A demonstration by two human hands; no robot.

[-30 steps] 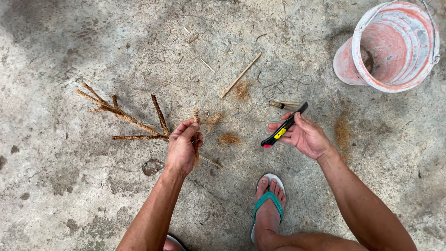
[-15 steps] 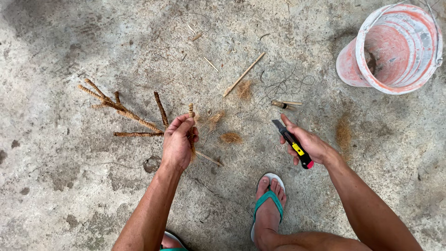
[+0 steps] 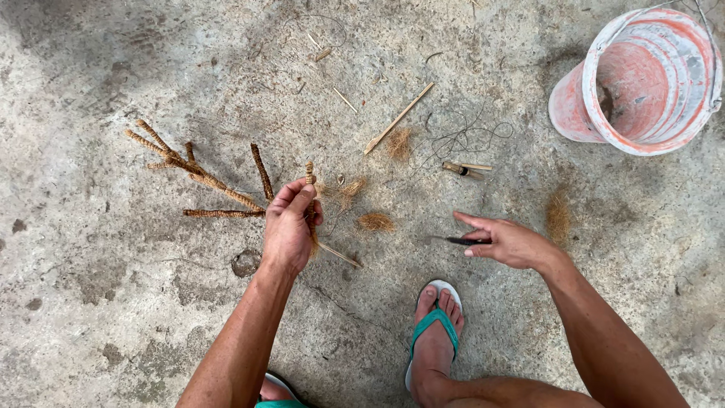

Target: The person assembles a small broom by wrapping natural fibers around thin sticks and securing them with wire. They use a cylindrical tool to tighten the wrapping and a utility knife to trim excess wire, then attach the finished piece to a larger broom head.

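Observation:
My left hand [image 3: 291,227] is closed around the stem of a branched piece wrapped in brown fibre rope [image 3: 200,175], whose arms spread to the left over the concrete floor. A short wrapped tip sticks up above my fingers. My right hand [image 3: 507,243] holds a dark utility knife [image 3: 461,241] edge-on, its tip pointing left, low over the floor. Small tufts of brown fibre [image 3: 375,221] lie between the two hands.
A pink and white plastic bucket [image 3: 642,83] lies tipped at the upper right. A thin wooden stick [image 3: 399,118], a short bound bundle [image 3: 466,169] and dark thread lie beyond the hands. My foot in a teal sandal [image 3: 434,332] is below.
My right hand has turned and lowered the knife, from held up showing its yellow side to flat and edge-on, pointing left. My left hand keeps its grip on the wrapped piece.

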